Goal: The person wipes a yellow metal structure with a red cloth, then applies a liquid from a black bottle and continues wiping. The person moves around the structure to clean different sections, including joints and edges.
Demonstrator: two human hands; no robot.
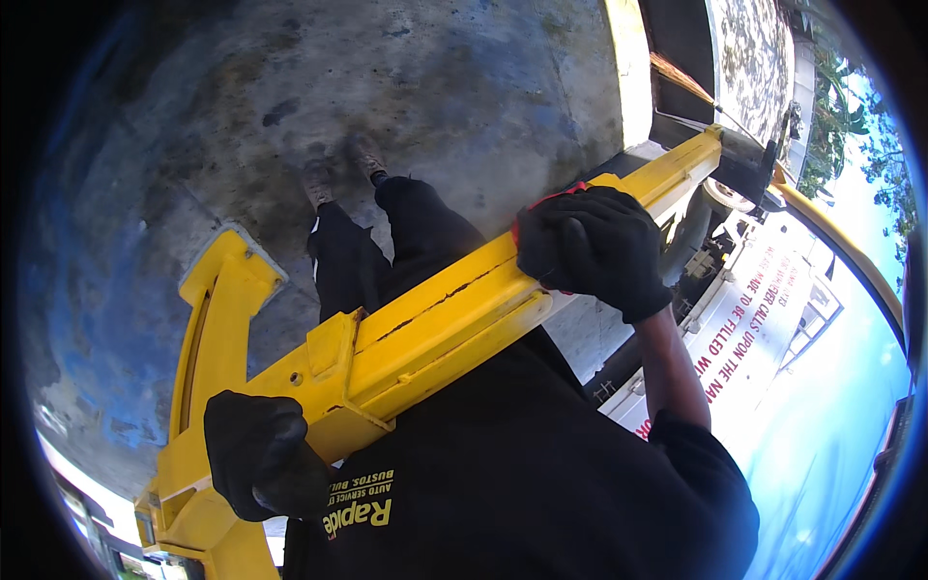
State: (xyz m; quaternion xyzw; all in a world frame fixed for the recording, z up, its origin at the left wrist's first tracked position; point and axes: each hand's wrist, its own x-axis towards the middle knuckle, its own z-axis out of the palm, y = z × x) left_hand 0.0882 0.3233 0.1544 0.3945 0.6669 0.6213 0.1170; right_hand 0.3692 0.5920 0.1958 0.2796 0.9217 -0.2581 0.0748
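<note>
A long yellow steel beam [445, 319] slants across in front of my body, from lower left to upper right. Its paint is worn and a dark scratch runs along the top. My right hand [594, 246], in a black glove, presses a red cloth [517, 230] around the beam's upper part; most of the cloth is hidden under the palm. At the lower left, my black-gloved left hand [261, 454] is curled against the beam near its joint with a yellow upright [217, 338]. The fingers' undersides there are out of sight.
Stained concrete floor [261, 87] lies around my feet [367, 159]. On the right stands a truck with a white panel [744, 314] bearing red lettering. A broom [681, 77] leans near a wall at the upper right. The yellow upright ends in a flat plate [237, 256].
</note>
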